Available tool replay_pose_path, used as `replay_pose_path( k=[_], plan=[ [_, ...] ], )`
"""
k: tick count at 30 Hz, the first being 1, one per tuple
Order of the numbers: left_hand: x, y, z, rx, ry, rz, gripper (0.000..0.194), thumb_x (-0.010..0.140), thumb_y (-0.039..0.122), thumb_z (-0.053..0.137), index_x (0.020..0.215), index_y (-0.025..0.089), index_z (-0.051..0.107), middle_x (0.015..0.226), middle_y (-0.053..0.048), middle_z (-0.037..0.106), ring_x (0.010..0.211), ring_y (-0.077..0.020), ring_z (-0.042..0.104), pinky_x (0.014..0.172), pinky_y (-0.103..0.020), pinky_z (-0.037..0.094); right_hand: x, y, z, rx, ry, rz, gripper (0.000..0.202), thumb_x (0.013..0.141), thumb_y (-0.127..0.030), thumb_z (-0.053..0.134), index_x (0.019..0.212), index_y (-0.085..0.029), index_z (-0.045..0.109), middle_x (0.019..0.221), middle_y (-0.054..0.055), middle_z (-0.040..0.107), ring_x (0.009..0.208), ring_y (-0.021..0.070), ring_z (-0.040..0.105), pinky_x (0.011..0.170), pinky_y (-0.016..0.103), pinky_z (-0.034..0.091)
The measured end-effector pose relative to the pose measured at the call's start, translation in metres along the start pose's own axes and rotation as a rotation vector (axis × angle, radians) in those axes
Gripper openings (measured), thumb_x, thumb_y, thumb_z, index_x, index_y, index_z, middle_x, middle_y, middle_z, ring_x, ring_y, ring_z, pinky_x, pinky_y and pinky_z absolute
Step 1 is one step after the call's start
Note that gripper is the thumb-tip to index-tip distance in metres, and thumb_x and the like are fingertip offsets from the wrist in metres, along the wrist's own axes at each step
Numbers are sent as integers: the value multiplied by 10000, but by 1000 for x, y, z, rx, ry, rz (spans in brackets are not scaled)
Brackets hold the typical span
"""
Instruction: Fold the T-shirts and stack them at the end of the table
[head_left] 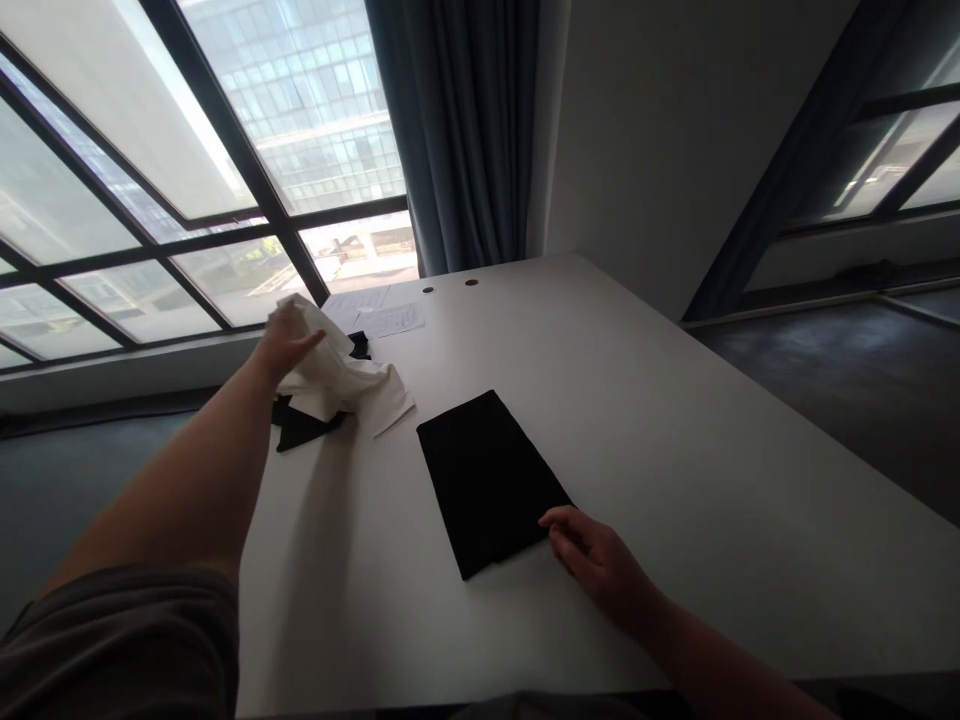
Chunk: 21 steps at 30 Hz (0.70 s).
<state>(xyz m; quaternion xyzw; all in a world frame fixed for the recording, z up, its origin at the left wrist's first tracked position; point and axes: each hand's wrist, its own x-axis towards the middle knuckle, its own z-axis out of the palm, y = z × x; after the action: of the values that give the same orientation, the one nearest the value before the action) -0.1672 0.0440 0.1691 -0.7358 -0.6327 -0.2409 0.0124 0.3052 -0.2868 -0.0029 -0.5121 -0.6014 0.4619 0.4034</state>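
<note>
1. Here's a dim room, daylight pouring through the window (330,90) at the upper left, and a white tabletop (675,450) spreading across the middle and lower right of the frame.
2. To the hands, well apart: the left hand (289,338), left of centre, is closed on a white cloth (330,370), thumb pointing right, the fabric bunched and trailing down towards the tabletop.
3. Over at the lower right of centre, the right hand (592,555) has its fingers curled at the near right corner of a black folded cloth (487,480); whether it pinches that corner, I cannot tell.
4. And that black piece lies flat in the centre, a neat four-sided shape, well apart from the white one.
5. Peeking out below and behind the white fabric, a dark item (307,428), mostly hidden.
6. Further out, printed papers (394,319) lie at the tabletop's far left, two round inserts (471,282) just beyond, and a blue curtain (465,130) hangs at upper centre.
</note>
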Motion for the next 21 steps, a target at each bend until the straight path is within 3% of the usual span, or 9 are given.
replay_pose_path(
  k=[1, 3, 6, 8, 10, 12, 15, 19, 21],
  plan=[
    [1, 5, 12, 41, -65, -2, 922, 899, 568, 696, 1593, 136, 271, 1666, -209, 228, 1441, -374, 355, 1157, -555, 361, 0, 1, 0, -5, 0, 4, 263, 975, -424, 515, 1060, -221, 658, 695, -22, 502, 573, 135, 454, 530, 254, 396],
    [-7, 17, 42, 175, -325, 12, 956, 786, 621, 790, 1557, 219, 391, 1702, -164, 172, 1500, -451, 232, 1163, -654, 287, 1, 2, 0, -10, 6, 16, 264, 976, -424, 514, 1065, -223, 661, 691, -23, 504, 566, 135, 453, 525, 254, 393],
    [-32, 31, 93, 333, -593, 56, 709, 768, 606, 798, 1379, 298, 611, 1705, -113, 220, 1530, -493, 115, 1121, -784, 145, 2, 1, -2, -17, 4, 32, 255, 971, -413, 517, 1049, -227, 672, 683, -21, 518, 561, 138, 458, 524, 256, 396],
    [-48, 35, 120, 387, -581, 51, 431, 853, 540, 718, 1205, 291, 715, 1694, -98, 260, 1530, -499, 129, 1105, -797, 151, 2, -1, -3, -38, -1, 27, 240, 963, -399, 524, 1023, -228, 682, 686, -16, 536, 571, 143, 477, 536, 261, 409],
    [-56, 33, 133, 398, -498, 78, 283, 929, 421, 618, 1118, 251, 741, 1650, -115, 350, 1507, -471, 242, 1130, -746, 199, 3, -1, -3, -65, -2, 17, 228, 957, -387, 529, 1003, -229, 688, 699, -8, 559, 587, 149, 501, 555, 267, 426],
    [-53, 29, 131, 358, -419, 85, 259, 952, 306, 558, 1110, 188, 726, 1541, -153, 481, 1418, -414, 420, 1154, -641, 280, 4, 0, -4, -82, 1, 10, 222, 955, -379, 527, 994, -231, 689, 708, -2, 578, 602, 156, 522, 570, 271, 440],
    [-31, 24, 104, 226, -225, -18, 256, 975, 278, 541, 1086, 89, 672, 1387, -171, 565, 1257, -348, 567, 1123, -511, 388, 5, 2, -4, -89, -6, 14, 217, 952, -374, 527, 978, -235, 691, 721, 6, 601, 620, 164, 549, 583, 276, 455],
    [14, 20, 50, 141, 136, -147, 322, 1029, 291, 491, 1195, 23, 552, 1472, -171, 429, 1321, -366, 480, 1155, -568, 342, 6, 0, -5, -82, -13, 31, 220, 941, -382, 535, 960, -236, 699, 727, 12, 613, 614, 166, 550, 585, 282, 461],
    [30, 16, 34, 136, 257, -226, 386, 1061, 279, 417, 1327, 1, 453, 1547, -176, 319, 1411, -390, 357, 1186, -615, 267, 7, -2, -6, -69, -16, 35, 222, 940, -386, 533, 954, -239, 699, 711, 9, 603, 597, 163, 536, 576, 282, 454]
  ],
)
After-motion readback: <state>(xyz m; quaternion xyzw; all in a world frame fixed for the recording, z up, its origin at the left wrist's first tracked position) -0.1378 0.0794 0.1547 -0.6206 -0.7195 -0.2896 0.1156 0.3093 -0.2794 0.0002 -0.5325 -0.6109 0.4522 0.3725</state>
